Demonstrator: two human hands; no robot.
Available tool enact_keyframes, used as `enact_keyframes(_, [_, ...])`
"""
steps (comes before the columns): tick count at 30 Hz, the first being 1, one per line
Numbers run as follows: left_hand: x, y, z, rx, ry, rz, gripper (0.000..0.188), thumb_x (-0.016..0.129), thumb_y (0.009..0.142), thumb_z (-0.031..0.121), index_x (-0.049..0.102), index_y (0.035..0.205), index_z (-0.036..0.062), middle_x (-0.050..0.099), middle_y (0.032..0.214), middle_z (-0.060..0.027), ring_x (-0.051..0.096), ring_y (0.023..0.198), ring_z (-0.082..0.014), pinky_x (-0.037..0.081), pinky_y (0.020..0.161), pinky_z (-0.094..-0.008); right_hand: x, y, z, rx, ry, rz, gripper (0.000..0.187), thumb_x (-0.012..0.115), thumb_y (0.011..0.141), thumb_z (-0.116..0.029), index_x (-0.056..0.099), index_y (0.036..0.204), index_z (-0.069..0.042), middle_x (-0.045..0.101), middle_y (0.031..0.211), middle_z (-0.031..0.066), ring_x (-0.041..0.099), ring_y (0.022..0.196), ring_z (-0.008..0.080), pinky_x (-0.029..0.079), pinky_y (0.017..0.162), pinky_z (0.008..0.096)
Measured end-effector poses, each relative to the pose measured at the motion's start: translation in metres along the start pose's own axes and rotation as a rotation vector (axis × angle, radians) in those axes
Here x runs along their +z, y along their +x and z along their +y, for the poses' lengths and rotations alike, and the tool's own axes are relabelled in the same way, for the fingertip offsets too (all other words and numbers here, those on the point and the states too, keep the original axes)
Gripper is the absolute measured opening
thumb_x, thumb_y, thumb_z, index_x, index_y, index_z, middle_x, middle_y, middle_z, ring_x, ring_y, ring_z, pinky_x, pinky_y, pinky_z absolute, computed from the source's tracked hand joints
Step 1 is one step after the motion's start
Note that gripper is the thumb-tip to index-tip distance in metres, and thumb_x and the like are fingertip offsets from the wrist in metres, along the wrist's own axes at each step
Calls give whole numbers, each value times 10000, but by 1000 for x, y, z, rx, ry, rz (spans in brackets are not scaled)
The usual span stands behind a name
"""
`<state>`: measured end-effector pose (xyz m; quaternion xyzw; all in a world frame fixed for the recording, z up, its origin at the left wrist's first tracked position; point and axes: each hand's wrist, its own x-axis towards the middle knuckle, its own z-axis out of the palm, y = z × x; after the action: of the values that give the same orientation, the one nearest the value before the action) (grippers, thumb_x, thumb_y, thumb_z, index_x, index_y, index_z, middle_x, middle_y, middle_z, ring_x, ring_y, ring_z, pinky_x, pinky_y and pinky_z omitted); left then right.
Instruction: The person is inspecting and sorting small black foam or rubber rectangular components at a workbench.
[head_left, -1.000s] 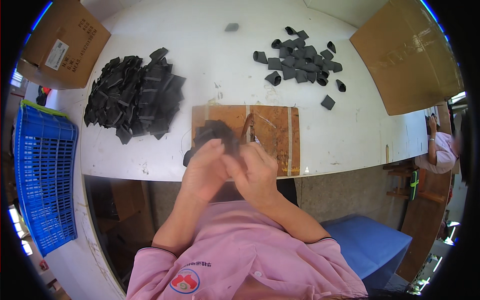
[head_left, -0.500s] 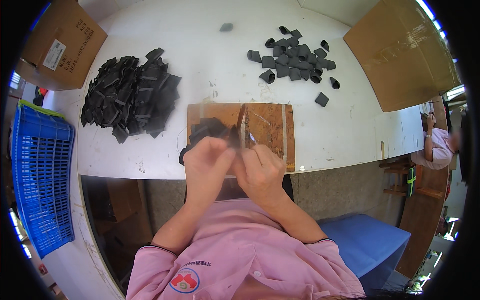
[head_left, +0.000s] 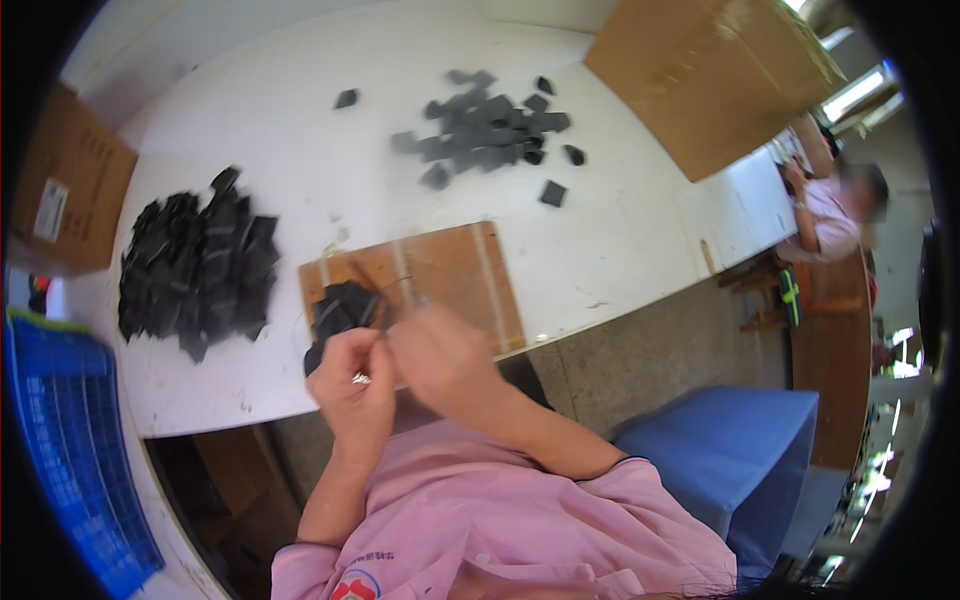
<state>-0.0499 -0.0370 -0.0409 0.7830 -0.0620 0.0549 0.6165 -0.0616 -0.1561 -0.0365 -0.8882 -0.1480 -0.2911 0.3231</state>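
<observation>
My left hand (head_left: 352, 385) is closed in a pinch at the near edge of a brown wooden board (head_left: 455, 265). A small shiny silver bit (head_left: 361, 379) shows at its fingers. Right beside it, my right hand (head_left: 440, 355) has its fingers curled in, blurred by motion; what either hand pinches is hidden. Just beyond the left hand, a small heap of black fabric pieces (head_left: 343, 308) lies on the board's left part. A thin brown strip (head_left: 368, 277) stands out next to that heap.
Stacked black pieces (head_left: 200, 270) lie at the left of the white table (head_left: 300, 200); folded dark pieces (head_left: 490, 130) are scattered at the back. Cardboard boxes (head_left: 715, 80) stand at both sides. A blue basket (head_left: 75, 450) is at left, a blue bin (head_left: 725, 450) at right. Another person (head_left: 830, 215) sits far right.
The view has turned, so the table and board appear tilted and shifted left. My hands stay together near the board's edge; the dark piece visible at my fingertips before is hidden now.
</observation>
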Motion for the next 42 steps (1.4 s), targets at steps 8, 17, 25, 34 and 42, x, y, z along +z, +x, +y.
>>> enact_keyframes(8, [-6, 17, 0, -451, -1102, -269, 110, 513, 771, -38, 478, 865, 5, 514, 634, -43, 276, 341, -29, 207, 335, -155, 0, -4, -1, 431, 387, 165, 100, 574, 696, 1, 558, 793, -9, 496, 697, 74, 519, 572, 171, 414, 489, 268])
enact_keyframes(17, [8, 11, -18, -98, -465, 16, 124, 493, 727, -81, 508, 806, 13, 516, 685, -14, 343, 437, 3, 236, 377, -140, 4, -8, 16, 1140, 1675, -202, 41, 561, 767, -77, 548, 790, -45, 424, 584, -48, 353, 480, 23, 262, 418, 174])
enact_keyframes(25, [-16, 7, -10, -545, -976, -268, 112, 485, 737, -82, 473, 820, -7, 539, 772, -111, 341, 352, -35, 255, 318, -164, 6, -12, 23, 1054, 1449, -400, 242, 534, 849, -249, 491, 672, -89, 351, 547, -63, 288, 458, 24, 197, 392, 189])
enact_keyframes(34, [-32, 42, 37, -562, -1420, -512, 231, 480, 812, 1, 462, 1042, 1, 524, 729, -56, 311, 340, -41, 247, 323, -181, -34, 62, 2, 595, 1105, -310, 226, 537, 860, -221, 525, 714, -49, 455, 607, -52, 368, 536, 9, 297, 465, 166])
enact_keyframes(42, [-15, 61, 25, -596, -1291, -378, 155, 511, 787, -14, 542, 927, 44, 541, 711, -27, 334, 398, -40, 248, 340, -175, -3, 56, 35, 814, 1388, -292, 254, 528, 863, -246, 505, 670, -83, 427, 570, -60, 336, 478, 16, 253, 427, 160])
